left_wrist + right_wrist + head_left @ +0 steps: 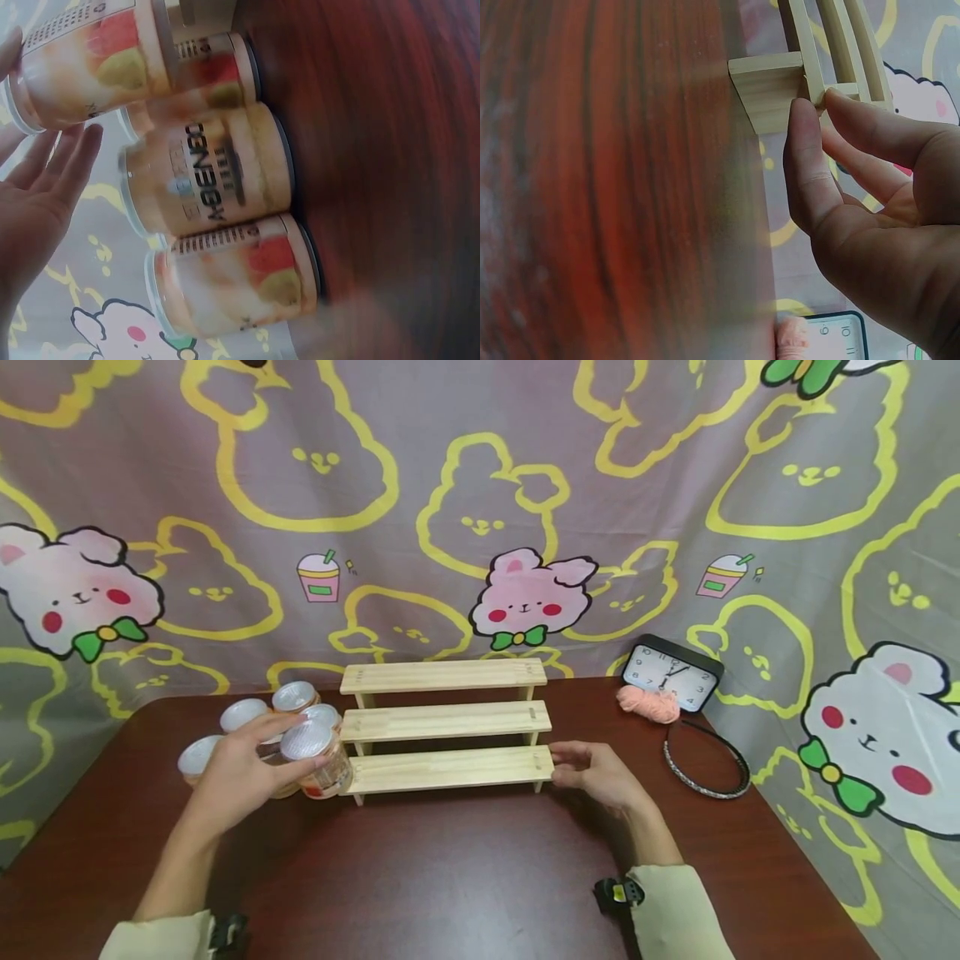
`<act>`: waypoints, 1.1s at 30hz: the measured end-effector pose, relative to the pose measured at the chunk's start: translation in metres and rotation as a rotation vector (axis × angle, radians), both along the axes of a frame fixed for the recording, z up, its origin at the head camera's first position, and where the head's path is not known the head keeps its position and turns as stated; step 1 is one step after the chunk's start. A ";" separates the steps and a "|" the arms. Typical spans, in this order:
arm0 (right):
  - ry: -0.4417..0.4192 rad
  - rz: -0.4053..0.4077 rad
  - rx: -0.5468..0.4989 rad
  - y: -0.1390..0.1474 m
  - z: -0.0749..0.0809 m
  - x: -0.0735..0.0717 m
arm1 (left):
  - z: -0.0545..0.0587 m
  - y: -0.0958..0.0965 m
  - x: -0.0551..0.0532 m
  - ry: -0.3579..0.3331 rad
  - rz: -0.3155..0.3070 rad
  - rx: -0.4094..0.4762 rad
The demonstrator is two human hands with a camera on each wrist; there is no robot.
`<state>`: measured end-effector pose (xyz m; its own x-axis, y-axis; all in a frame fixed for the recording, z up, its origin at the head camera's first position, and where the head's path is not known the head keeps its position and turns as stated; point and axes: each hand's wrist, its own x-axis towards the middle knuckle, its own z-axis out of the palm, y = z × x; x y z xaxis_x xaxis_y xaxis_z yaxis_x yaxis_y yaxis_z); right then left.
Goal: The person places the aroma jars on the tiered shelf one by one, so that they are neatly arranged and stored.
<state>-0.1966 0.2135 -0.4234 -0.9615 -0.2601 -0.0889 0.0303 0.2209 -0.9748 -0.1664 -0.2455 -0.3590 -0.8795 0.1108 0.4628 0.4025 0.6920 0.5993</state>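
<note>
My left hand (238, 768) grips a fruit-printed can (330, 774) by its upper part, thumb on the near side, beside the left end of a three-tier wooden stand (442, 766). In the left wrist view this can (94, 64) sits higher off the table than its neighbours and leans a little. Several similar cans (217, 172) with clear lids stand close together behind and left of it, partly covered by my hand. At the stand's other end, my right hand (596, 772) pinches the lowest shelf's edge (810, 71) between thumb and fingers.
On the right of the dark red-brown table (480, 877) lie a pink yarn bundle (648, 703) and a headband (705, 789). A black-framed clock (672, 672) leans near the back. A patterned curtain (420, 552) hangs right behind the table.
</note>
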 end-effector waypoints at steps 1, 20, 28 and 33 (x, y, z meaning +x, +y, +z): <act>0.001 -0.001 0.000 0.000 0.000 0.000 | 0.000 0.001 0.000 -0.002 0.001 0.006; 0.004 -0.018 0.032 0.000 -0.003 -0.001 | 0.009 0.036 -0.009 -0.094 -0.029 0.226; 0.009 -0.020 0.025 0.000 -0.002 -0.001 | 0.017 0.051 -0.016 -0.073 -0.083 0.286; 0.014 -0.006 0.025 0.000 -0.001 0.000 | 0.019 0.061 -0.020 -0.062 -0.099 0.280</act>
